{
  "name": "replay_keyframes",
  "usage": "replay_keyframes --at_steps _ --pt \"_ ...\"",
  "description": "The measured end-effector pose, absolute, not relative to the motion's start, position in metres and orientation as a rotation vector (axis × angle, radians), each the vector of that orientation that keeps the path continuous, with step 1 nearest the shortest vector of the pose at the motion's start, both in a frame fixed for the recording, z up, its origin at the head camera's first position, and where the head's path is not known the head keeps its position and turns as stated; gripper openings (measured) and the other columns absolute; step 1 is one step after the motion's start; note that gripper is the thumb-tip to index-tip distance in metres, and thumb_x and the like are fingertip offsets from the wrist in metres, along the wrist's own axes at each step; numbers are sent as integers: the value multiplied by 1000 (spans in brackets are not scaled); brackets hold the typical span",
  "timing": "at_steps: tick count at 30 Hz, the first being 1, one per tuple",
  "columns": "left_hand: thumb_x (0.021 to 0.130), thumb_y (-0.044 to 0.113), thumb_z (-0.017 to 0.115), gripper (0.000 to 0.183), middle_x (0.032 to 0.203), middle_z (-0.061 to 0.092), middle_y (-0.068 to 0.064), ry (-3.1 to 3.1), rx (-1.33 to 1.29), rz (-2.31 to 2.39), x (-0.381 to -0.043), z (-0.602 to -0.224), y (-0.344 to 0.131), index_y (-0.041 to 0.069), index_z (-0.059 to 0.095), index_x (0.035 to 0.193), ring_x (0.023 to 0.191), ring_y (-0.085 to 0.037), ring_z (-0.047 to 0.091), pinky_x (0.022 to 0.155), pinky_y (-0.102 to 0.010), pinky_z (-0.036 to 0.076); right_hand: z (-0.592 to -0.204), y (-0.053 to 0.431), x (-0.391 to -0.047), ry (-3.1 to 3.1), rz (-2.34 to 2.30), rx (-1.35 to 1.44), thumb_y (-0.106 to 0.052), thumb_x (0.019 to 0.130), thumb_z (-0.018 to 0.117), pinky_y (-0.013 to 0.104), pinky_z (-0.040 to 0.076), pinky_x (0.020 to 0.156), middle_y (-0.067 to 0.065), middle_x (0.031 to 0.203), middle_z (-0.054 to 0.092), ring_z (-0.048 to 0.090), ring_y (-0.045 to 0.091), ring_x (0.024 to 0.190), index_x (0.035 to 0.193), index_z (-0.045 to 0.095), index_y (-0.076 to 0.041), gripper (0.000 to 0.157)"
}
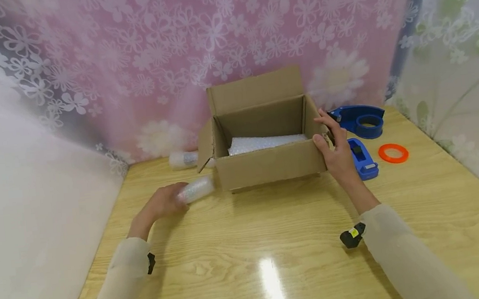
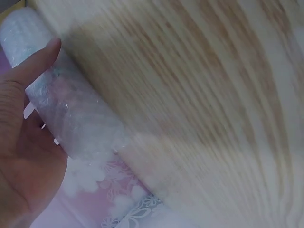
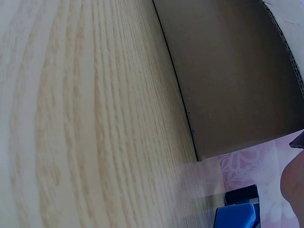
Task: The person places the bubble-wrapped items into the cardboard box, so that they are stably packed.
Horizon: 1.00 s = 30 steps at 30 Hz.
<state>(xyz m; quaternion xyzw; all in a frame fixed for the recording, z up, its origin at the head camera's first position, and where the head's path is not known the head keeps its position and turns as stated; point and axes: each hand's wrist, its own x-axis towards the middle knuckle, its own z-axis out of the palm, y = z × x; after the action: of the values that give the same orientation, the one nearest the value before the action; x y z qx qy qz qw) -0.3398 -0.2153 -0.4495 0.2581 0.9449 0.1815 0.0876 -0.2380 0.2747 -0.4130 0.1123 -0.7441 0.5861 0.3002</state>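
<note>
My left hand [image 1: 167, 200] grips a bubble-wrapped cylinder [image 1: 197, 189] just left of the box's front corner. In the left wrist view the thumb lies across the wrapped cylinder [image 2: 71, 102], whose contents show only as faint pink and green through the wrap. An open cardboard box [image 1: 269, 166] stands with its back and left flaps folded out. Inside it lies a bubble-wrapped piece [image 1: 260, 143]. My right hand [image 1: 337, 152] holds the box at its right front corner, thumb at the front edge and fingers along the right side. The right wrist view shows the box's side [image 3: 232, 80] and part of that hand.
Behind the left flap lies another bubble-wrapped roll [image 1: 182, 160], partly hidden. To the right of the box are a blue tape dispenser [image 1: 369, 129], a smaller blue dispenser [image 1: 364, 161] and an orange ring [image 1: 393, 153]. Floral curtains [image 1: 228, 35] hang behind the wooden table [image 1: 216, 267].
</note>
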Motion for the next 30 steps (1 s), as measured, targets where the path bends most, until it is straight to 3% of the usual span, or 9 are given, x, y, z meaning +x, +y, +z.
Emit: replay_keyframes --at_steps 6,12,15,19,24,30 --pt "87 28 86 72 132 67 -20 2816 690 670 -329 -444 -232 7 54 149 113 -37 65 95 -58 53 -417 271 -236 -1958 1576 306 -8 106 56 54 12 129 6 169 33 26 24 157 148 50 -1 42" --pt "93 40 79 79 136 64 -26 2897 591 678 -322 -416 -248 9 45 157 112 -40 66 87 -56 55 -417 272 -237 -1922 1535 338 -8 105 57 40 -11 126 6 168 35 28 28 156 145 52 2 41" --pt "93 47 77 84 141 60 -26 2928 560 715 -319 -396 -250 11 41 160 115 -42 65 90 -58 54 -416 273 -237 -1928 1530 336 -9 106 57 41 -11 126 6 168 35 27 28 157 146 51 2 42" --pt "93 39 79 80 146 56 -24 2962 615 785 -312 -370 -242 11 43 159 122 -43 60 96 -63 50 -416 273 -238 -1918 1528 347 -8 105 57 43 -7 128 7 168 35 28 27 156 145 52 3 41" --pt "93 40 79 79 143 58 -24 3031 694 726 -306 -339 -225 14 44 158 116 -42 62 91 -61 52 -417 272 -241 -1906 1539 373 -6 105 57 43 -6 128 7 167 36 29 27 156 145 51 4 41" --pt "93 37 81 76 141 62 -19 3026 840 758 -309 -306 -181 20 45 158 113 -38 64 91 -59 53 -418 273 -240 -1906 1568 348 -9 106 56 49 13 129 5 168 34 27 24 157 146 50 1 42"
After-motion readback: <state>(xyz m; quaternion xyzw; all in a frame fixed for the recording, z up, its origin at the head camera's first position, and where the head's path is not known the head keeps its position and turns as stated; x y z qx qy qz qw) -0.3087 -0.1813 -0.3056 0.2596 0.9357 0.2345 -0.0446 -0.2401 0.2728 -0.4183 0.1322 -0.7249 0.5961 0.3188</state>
